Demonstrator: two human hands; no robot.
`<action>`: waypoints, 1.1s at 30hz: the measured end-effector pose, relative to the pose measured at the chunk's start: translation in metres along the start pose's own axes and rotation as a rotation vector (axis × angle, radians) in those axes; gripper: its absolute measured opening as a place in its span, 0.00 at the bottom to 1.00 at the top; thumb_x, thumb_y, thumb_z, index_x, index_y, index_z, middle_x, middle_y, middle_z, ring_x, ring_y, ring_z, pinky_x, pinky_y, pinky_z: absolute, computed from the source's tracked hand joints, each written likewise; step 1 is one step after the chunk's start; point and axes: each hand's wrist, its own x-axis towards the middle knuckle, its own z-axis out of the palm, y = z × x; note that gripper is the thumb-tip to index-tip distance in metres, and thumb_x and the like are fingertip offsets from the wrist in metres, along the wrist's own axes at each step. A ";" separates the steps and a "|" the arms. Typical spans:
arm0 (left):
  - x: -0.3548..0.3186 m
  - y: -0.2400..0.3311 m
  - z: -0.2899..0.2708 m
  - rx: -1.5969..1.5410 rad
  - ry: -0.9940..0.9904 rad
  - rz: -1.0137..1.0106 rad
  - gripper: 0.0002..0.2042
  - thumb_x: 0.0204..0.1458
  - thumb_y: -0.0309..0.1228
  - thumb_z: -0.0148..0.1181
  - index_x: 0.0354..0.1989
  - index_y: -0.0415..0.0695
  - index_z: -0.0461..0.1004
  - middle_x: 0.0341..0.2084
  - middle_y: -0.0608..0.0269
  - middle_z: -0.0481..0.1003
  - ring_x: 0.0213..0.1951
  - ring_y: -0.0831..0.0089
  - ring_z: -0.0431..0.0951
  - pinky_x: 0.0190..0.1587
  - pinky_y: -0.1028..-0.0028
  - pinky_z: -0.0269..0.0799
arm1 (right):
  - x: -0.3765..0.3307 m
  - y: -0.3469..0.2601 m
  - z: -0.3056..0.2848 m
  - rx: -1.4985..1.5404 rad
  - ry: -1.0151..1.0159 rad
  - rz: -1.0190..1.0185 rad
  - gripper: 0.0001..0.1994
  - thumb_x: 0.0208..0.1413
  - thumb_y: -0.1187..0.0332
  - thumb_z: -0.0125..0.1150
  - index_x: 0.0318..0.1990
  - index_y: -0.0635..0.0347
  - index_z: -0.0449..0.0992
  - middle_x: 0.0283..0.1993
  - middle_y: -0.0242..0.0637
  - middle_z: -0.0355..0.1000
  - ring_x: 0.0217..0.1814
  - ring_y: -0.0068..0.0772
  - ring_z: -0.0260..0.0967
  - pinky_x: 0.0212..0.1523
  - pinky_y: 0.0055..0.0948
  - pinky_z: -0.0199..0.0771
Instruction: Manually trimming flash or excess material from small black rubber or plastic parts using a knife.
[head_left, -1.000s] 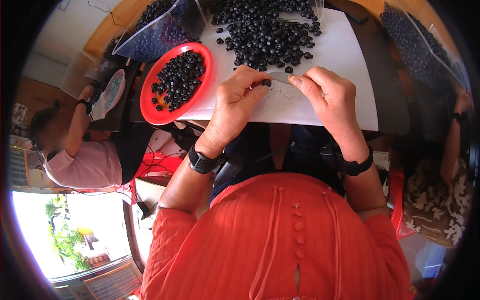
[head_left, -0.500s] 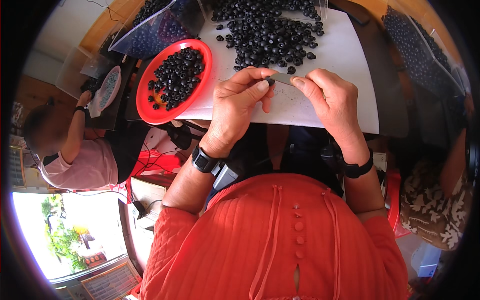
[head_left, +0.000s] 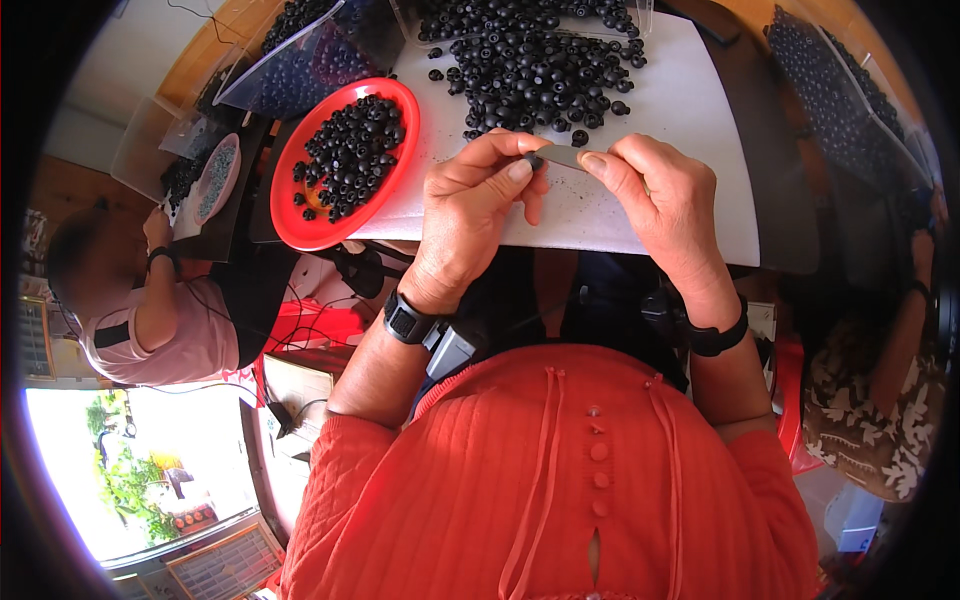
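Judged step: applying the thin, grey metal blade [head_left: 562, 156], pinched in the right hand [head_left: 655, 188], to the small, rounded, black plastic-looking part [head_left: 533, 160] — gripped by the left hand [head_left: 468, 200] above the white-topped desk [head_left: 690, 150], inside its near edge. The next move appears to call for steady grips and controlled pressure.

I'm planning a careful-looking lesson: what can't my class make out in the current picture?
All in the head view:
Black piece: partly hidden by the left hand.
Blade: one end covered by the right hand.
Pile of black pieces: far end cut off by the top edge.
Specks on the white board: too small to identify.
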 end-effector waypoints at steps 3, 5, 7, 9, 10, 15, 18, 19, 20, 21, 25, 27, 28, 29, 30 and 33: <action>0.001 0.000 0.002 -0.008 0.011 0.010 0.11 0.66 0.18 0.54 0.53 0.32 0.78 0.37 0.54 0.80 0.34 0.73 0.78 0.36 0.74 0.75 | 0.000 -0.001 0.000 -0.008 0.001 0.005 0.19 0.62 0.58 0.69 0.23 0.56 0.72 0.18 0.35 0.68 0.18 0.37 0.66 0.20 0.37 0.63; 0.000 -0.001 -0.002 -0.019 -0.005 0.007 0.11 0.66 0.18 0.54 0.54 0.32 0.78 0.37 0.54 0.80 0.34 0.73 0.78 0.36 0.74 0.75 | 0.000 -0.001 0.000 -0.016 0.003 0.006 0.19 0.62 0.58 0.69 0.23 0.56 0.72 0.18 0.35 0.68 0.18 0.37 0.66 0.20 0.37 0.63; 0.000 -0.002 -0.003 -0.030 -0.020 0.004 0.11 0.66 0.18 0.54 0.54 0.32 0.78 0.38 0.53 0.80 0.35 0.72 0.78 0.36 0.74 0.75 | 0.000 -0.001 0.001 -0.024 0.005 0.006 0.19 0.62 0.57 0.68 0.23 0.56 0.72 0.18 0.35 0.68 0.18 0.37 0.66 0.20 0.37 0.63; 0.000 -0.001 -0.003 -0.031 -0.023 0.008 0.12 0.66 0.18 0.53 0.55 0.32 0.78 0.39 0.53 0.80 0.36 0.72 0.79 0.36 0.74 0.76 | 0.000 -0.001 0.001 -0.046 0.008 -0.013 0.19 0.62 0.57 0.68 0.23 0.56 0.71 0.18 0.34 0.67 0.18 0.37 0.66 0.20 0.38 0.63; 0.000 -0.001 -0.003 -0.031 -0.022 0.008 0.12 0.66 0.18 0.53 0.55 0.32 0.78 0.39 0.53 0.80 0.36 0.72 0.79 0.36 0.74 0.76 | 0.000 -0.001 0.001 -0.046 0.007 -0.014 0.19 0.62 0.57 0.68 0.23 0.56 0.71 0.18 0.34 0.67 0.18 0.37 0.66 0.20 0.38 0.63; 0.001 -0.002 -0.003 -0.062 -0.017 0.008 0.13 0.66 0.17 0.53 0.56 0.32 0.79 0.42 0.55 0.78 0.38 0.71 0.79 0.35 0.72 0.79 | 0.001 -0.001 0.001 -0.041 0.010 -0.034 0.19 0.62 0.57 0.69 0.23 0.56 0.71 0.18 0.34 0.67 0.18 0.36 0.65 0.20 0.38 0.62; 0.000 -0.001 -0.004 -0.067 -0.023 0.000 0.13 0.66 0.16 0.52 0.56 0.32 0.79 0.44 0.56 0.77 0.39 0.70 0.79 0.36 0.72 0.79 | 0.001 0.000 0.001 -0.031 0.013 -0.038 0.19 0.62 0.58 0.69 0.23 0.56 0.71 0.18 0.34 0.67 0.18 0.36 0.65 0.20 0.37 0.62; 0.000 -0.001 -0.002 -0.067 -0.022 0.000 0.13 0.66 0.16 0.52 0.56 0.32 0.79 0.44 0.56 0.77 0.39 0.70 0.79 0.36 0.72 0.79 | 0.001 -0.001 0.001 -0.031 0.013 -0.039 0.19 0.62 0.58 0.69 0.23 0.56 0.71 0.18 0.34 0.67 0.18 0.36 0.65 0.20 0.37 0.62; -0.001 -0.001 0.001 -0.037 0.005 0.017 0.14 0.66 0.18 0.53 0.57 0.32 0.78 0.40 0.54 0.78 0.36 0.69 0.79 0.35 0.72 0.78 | 0.000 -0.001 0.001 -0.026 0.009 -0.034 0.19 0.61 0.58 0.69 0.23 0.56 0.71 0.18 0.34 0.67 0.18 0.36 0.66 0.20 0.37 0.62; -0.001 -0.001 0.003 -0.008 0.032 0.034 0.14 0.67 0.20 0.53 0.58 0.32 0.77 0.36 0.53 0.78 0.34 0.67 0.78 0.34 0.72 0.76 | 0.000 -0.001 0.001 -0.021 0.006 -0.030 0.19 0.61 0.58 0.70 0.23 0.56 0.71 0.18 0.34 0.67 0.18 0.36 0.66 0.20 0.37 0.62; -0.001 0.001 -0.001 0.002 -0.013 0.041 0.14 0.67 0.20 0.52 0.58 0.31 0.77 0.36 0.53 0.78 0.35 0.67 0.79 0.35 0.72 0.76 | 0.001 -0.001 0.000 -0.017 0.011 -0.037 0.18 0.61 0.59 0.70 0.23 0.56 0.72 0.18 0.34 0.67 0.18 0.36 0.66 0.20 0.37 0.62; -0.001 0.004 0.000 -0.043 -0.036 0.009 0.14 0.66 0.17 0.52 0.56 0.32 0.78 0.43 0.58 0.75 0.40 0.71 0.79 0.37 0.72 0.80 | 0.001 -0.002 0.000 0.004 0.017 -0.036 0.18 0.60 0.59 0.71 0.23 0.57 0.72 0.18 0.34 0.67 0.18 0.35 0.66 0.20 0.36 0.63; -0.001 0.005 0.001 -0.044 -0.036 0.008 0.14 0.66 0.17 0.52 0.56 0.32 0.78 0.43 0.58 0.75 0.40 0.71 0.79 0.37 0.72 0.80 | 0.000 -0.002 0.000 0.004 0.017 -0.036 0.18 0.60 0.59 0.71 0.23 0.57 0.72 0.18 0.34 0.67 0.18 0.35 0.66 0.20 0.36 0.63; -0.002 0.006 0.002 -0.044 -0.034 0.008 0.14 0.66 0.17 0.52 0.56 0.31 0.78 0.43 0.58 0.75 0.40 0.71 0.78 0.37 0.72 0.80 | 0.001 -0.002 0.000 0.013 0.016 -0.036 0.18 0.60 0.60 0.71 0.23 0.57 0.72 0.18 0.34 0.67 0.18 0.35 0.66 0.20 0.36 0.63; -0.002 0.006 0.003 -0.044 -0.031 0.007 0.14 0.66 0.17 0.52 0.56 0.31 0.78 0.43 0.58 0.75 0.40 0.71 0.78 0.37 0.72 0.80 | 0.000 -0.001 0.000 0.022 0.016 -0.035 0.17 0.60 0.60 0.71 0.23 0.57 0.73 0.18 0.34 0.67 0.18 0.35 0.66 0.20 0.36 0.63; -0.002 0.005 0.002 -0.053 -0.038 0.011 0.14 0.66 0.17 0.52 0.56 0.31 0.78 0.43 0.59 0.75 0.40 0.71 0.78 0.37 0.72 0.80 | 0.000 -0.001 0.000 0.030 0.009 -0.033 0.17 0.60 0.60 0.71 0.23 0.57 0.73 0.17 0.34 0.67 0.17 0.35 0.65 0.20 0.36 0.62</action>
